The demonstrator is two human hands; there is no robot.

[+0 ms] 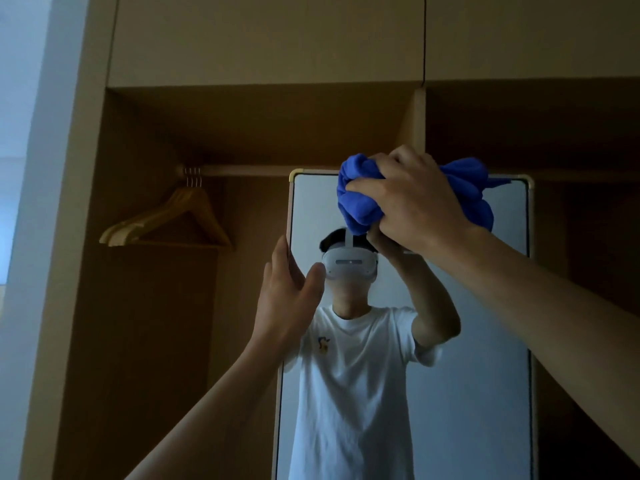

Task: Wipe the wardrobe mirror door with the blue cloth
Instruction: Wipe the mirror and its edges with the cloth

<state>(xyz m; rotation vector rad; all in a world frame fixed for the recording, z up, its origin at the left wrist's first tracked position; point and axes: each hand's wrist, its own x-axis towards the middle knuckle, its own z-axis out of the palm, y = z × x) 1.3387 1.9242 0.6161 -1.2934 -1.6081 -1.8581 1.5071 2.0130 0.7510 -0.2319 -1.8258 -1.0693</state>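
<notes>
head view: the right hand (412, 199) clutches the bunched blue cloth (360, 199) against the top of the mirror door (485, 341), near its upper edge. the left hand (289, 299) is spread wide, fingers curled round the mirror's left edge. wooden hangers (166, 220) hang on the rail (242, 170) inside the open wardrobe (242, 46), left of the mirror
</notes>
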